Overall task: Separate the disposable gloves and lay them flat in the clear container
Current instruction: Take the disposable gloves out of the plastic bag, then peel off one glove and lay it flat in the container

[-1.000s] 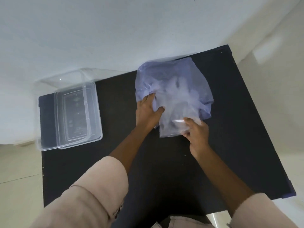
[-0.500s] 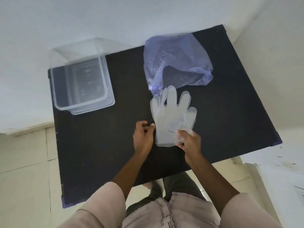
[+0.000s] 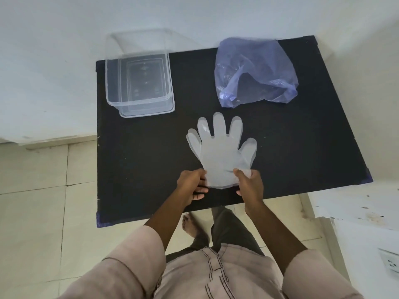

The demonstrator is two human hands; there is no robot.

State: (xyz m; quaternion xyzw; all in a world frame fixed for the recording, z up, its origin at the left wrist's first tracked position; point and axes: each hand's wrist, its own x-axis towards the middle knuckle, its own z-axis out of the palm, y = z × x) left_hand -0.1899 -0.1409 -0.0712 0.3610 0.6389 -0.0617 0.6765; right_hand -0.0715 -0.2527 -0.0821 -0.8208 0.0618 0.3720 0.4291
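Observation:
A stack of translucent white disposable gloves (image 3: 220,149) lies flat on the black table (image 3: 140,160), fingers pointing away from me. My left hand (image 3: 191,184) pinches the cuff at its left corner, and my right hand (image 3: 250,184) pinches the cuff at its right corner. How many gloves are stuck together I cannot tell. The clear container (image 3: 138,72) stands open at the table's far left, with nothing visible inside.
A crumpled purple plastic bag (image 3: 254,70) lies at the far right of the table. A white wall runs behind the table. Tiled floor lies to the left, and a white ledge with a wall socket (image 3: 390,263) stands at the right.
The gloves came out of the purple bag and moved toward me. My left hand let go of the bag and took hold of the gloves' cuff. The bag now lies alone.

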